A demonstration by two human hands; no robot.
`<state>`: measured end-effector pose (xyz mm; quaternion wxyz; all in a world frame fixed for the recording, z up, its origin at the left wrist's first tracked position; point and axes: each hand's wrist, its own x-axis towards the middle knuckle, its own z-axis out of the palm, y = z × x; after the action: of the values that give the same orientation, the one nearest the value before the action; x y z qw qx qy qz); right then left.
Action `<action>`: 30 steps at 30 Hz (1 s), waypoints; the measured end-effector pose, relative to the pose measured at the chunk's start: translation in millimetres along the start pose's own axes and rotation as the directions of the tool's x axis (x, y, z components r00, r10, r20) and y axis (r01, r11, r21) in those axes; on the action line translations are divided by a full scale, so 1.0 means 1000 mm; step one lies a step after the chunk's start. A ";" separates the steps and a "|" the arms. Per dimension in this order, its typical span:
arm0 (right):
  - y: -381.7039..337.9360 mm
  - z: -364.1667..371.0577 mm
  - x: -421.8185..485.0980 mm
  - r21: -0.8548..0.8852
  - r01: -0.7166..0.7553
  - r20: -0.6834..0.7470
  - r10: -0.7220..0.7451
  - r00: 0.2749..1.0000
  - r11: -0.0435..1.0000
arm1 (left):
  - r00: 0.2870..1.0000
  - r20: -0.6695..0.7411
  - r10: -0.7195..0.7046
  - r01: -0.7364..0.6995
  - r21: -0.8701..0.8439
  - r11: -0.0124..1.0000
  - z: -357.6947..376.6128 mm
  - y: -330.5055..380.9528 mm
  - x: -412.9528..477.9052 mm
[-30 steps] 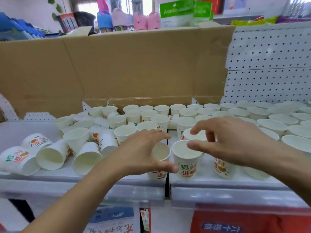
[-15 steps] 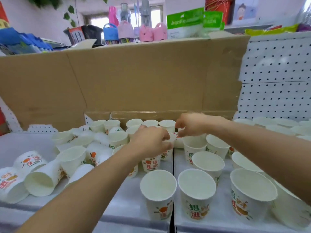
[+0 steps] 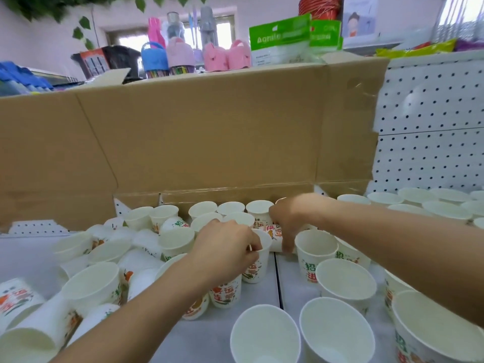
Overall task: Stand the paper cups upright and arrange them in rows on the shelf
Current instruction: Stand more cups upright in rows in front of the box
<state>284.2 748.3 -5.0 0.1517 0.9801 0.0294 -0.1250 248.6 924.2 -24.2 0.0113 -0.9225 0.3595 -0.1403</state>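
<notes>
Tipped paper cup [image 3: 273,231] lies on its side mid-shelf [image 3: 264,294], long axis roughly left to right, directly under the right hand [image 3: 285,218], whose fingers curl over it. Just left, the left hand [image 3: 225,244] pinches an upright cup [image 3: 255,268] by its rim.

Both forearms are being extended toward mid-frame; the left hand [image 3: 227,247] is being held with fingertips pinched, the right hand [image 3: 286,221] being curled downward just right of it.

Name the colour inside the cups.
Plain white, clearest in a front paper cup, head view.
</notes>
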 end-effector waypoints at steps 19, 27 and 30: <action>0.018 -0.025 -0.014 0.238 0.069 -0.148 -0.034 0.988 0.969 | 1.000 -0.012 0.015 -0.017 -0.133 0.991 0.005 0.003 0.000; 0.018 -0.014 -0.013 0.257 0.093 -0.072 -0.077 0.994 0.962 | 1.000 0.011 0.015 -0.012 -0.213 0.977 0.012 0.006 0.004; 0.019 -0.014 -0.031 0.265 0.200 -0.232 -0.139 0.963 0.943 | 1.000 0.014 -0.010 0.014 -0.323 0.946 -0.001 0.003 -0.002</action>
<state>259.8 733.5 21.1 -0.0069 0.9931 0.1116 -0.0365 244.9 922.8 -24.5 -0.1386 -0.9148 0.3722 -0.0737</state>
